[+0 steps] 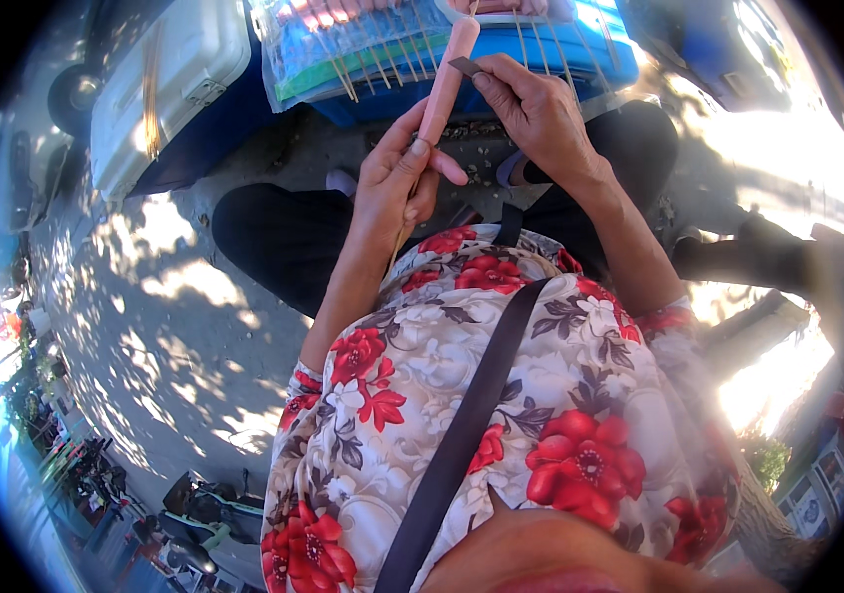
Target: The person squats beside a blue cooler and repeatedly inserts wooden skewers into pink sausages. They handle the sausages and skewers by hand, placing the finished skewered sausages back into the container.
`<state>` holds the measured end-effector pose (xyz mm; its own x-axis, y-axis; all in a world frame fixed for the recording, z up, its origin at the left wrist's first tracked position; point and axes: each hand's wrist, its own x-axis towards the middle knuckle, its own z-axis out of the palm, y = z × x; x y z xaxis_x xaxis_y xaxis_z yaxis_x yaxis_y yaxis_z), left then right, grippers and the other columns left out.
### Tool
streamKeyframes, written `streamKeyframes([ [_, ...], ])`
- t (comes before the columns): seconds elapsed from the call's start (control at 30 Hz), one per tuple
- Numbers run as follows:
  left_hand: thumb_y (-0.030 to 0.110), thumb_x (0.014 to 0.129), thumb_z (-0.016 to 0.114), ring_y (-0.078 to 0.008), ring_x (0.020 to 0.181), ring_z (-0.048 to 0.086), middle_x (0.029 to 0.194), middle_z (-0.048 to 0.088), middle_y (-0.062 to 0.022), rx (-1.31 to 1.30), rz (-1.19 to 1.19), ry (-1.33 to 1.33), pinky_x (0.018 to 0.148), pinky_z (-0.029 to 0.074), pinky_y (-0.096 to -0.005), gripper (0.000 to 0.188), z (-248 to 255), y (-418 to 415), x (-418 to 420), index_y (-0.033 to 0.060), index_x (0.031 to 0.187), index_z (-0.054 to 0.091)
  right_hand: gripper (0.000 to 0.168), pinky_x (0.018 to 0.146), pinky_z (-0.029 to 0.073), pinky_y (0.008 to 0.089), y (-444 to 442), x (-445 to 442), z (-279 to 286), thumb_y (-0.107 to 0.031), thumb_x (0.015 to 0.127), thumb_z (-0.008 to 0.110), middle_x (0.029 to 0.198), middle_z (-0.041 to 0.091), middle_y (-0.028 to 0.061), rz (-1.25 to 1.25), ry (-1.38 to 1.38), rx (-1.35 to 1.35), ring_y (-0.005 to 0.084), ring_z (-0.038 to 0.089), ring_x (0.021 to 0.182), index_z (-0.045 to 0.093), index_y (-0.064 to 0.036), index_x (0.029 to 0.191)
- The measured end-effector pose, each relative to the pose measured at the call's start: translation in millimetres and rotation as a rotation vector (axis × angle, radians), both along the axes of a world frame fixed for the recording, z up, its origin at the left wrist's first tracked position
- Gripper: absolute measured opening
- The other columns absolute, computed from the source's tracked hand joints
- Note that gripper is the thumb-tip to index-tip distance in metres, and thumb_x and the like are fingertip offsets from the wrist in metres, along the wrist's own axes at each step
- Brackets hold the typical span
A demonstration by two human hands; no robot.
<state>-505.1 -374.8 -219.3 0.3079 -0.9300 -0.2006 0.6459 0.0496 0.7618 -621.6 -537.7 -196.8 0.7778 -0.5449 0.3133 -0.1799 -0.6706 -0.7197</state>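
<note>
My left hand (pixel 396 174) grips the lower end of a long pink sausage (pixel 446 89) on a thin wooden skewer, whose end runs down along my wrist. Another pink sausage piece (pixel 449 167) pokes out between its fingers. Between thumb and forefinger, my right hand (pixel 540 111) holds a small flat metal blade (pixel 465 66) against the sausage's upper part. Just beyond, several skewered sausages (pixel 329 11) lie in a row on a plastic bag (pixel 292 70). A white tray (pixel 459 11) with more pink sausages stands beside them at the picture's upper edge.
The bag and tray rest on a blue plastic container (pixel 618 63). At the left, a white-lidded cooler box (pixel 114 126) carries a bundle of bare skewers (pixel 151 96). My bent knees flank the space below. Farther left is a wheel (pixel 75 96); a bicycle (pixel 211 511) stands at lower left.
</note>
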Motion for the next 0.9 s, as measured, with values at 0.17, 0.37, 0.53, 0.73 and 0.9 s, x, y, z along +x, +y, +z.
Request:
streamKeyframes([
  [0.17, 0.013, 0.101, 0.042, -0.0019, 0.037, 0.035, 0.081, 0.064, -0.0126, 0.012, -0.006, -0.027, 0.034, 0.028, -0.0151, 0.046, 2, 2, 1, 0.0028, 0.145, 0.030, 0.018, 0.052, 0.045, 0.0425, 3, 1, -20, -0.024, 0.094, 0.057, 0.069, 0.062, 0.0147, 0.063, -0.076, -0.088, 0.0371, 0.060, 0.063, 0.061, -0.011, 0.105],
  [0.37, 0.015, 0.101, 0.043, -0.0020, 0.037, 0.035, 0.080, 0.064, -0.0119, -0.005, -0.020, -0.062, 0.033, 0.028, -0.0160, 0.047, 1, 5, -2, 0.0026, 0.145, 0.030, 0.019, 0.052, 0.045, 0.0429, -10, 3, -6, -0.026, 0.094, 0.058, 0.069, 0.062, 0.0141, -0.040, -0.053, -0.080, 0.0368, 0.060, 0.063, 0.062, -0.011, 0.105],
  [0.53, 0.016, 0.101, 0.044, -0.0022, 0.037, 0.036, 0.080, 0.064, -0.0121, 0.001, -0.029, -0.045, 0.034, 0.028, -0.0161, 0.047, -2, 6, 0, 0.0029, 0.145, 0.031, 0.018, 0.051, 0.045, 0.0423, -11, 4, -17, -0.025, 0.094, 0.058, 0.069, 0.062, 0.0143, -0.035, -0.107, -0.196, 0.0365, 0.060, 0.061, 0.061, -0.011, 0.104],
  [0.73, 0.015, 0.101, 0.044, -0.0021, 0.037, 0.035, 0.081, 0.064, -0.0123, 0.030, -0.026, -0.041, 0.034, 0.028, -0.0159, 0.048, -7, 7, -1, 0.0028, 0.145, 0.029, 0.018, 0.051, 0.045, 0.0437, -15, 6, -19, -0.027, 0.095, 0.055, 0.068, 0.062, 0.0147, -0.076, -0.031, -0.175, 0.0370, 0.060, 0.063, 0.059, -0.011, 0.102],
  [0.9, 0.017, 0.102, 0.043, -0.0022, 0.040, 0.039, 0.091, 0.066, -0.0138, -0.012, 0.072, -0.008, 0.037, 0.031, -0.0157, 0.048, -6, 3, 2, 0.0034, 0.146, 0.028, 0.020, 0.053, 0.045, 0.0435, -23, 12, -14, -0.026, 0.095, 0.055, 0.070, 0.062, 0.0156, -0.142, -0.037, -0.044, 0.0383, 0.059, 0.064, 0.059, -0.009, 0.107],
])
